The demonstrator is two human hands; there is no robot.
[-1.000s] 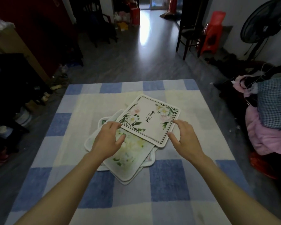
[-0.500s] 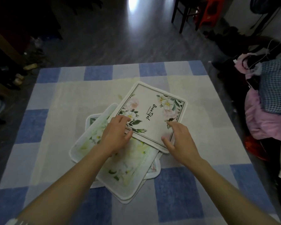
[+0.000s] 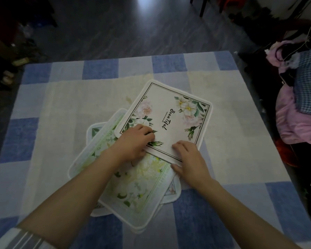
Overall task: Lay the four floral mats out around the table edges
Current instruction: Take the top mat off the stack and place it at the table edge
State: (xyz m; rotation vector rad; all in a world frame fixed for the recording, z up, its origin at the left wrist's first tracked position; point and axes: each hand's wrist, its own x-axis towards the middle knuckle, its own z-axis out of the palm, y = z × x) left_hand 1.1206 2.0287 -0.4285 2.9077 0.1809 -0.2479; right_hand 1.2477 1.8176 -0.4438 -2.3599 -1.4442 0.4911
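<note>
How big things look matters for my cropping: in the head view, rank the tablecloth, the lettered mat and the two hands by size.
1. tablecloth, by far the largest.
2. lettered mat.
3. left hand and right hand: they look alike, so I will not rank one above the other.

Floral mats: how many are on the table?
4, heaped together: the lettered mat on top, the green mat beneath it, a third mat peeking at the corners, and a sliver of a fourth mat at the near edge. More may be hidden.

Matt cloth tablecloth (image 3: pixel 61 105), smooth mats (image 3: pixel 171 97), glossy floor (image 3: pixel 133 27)
</note>
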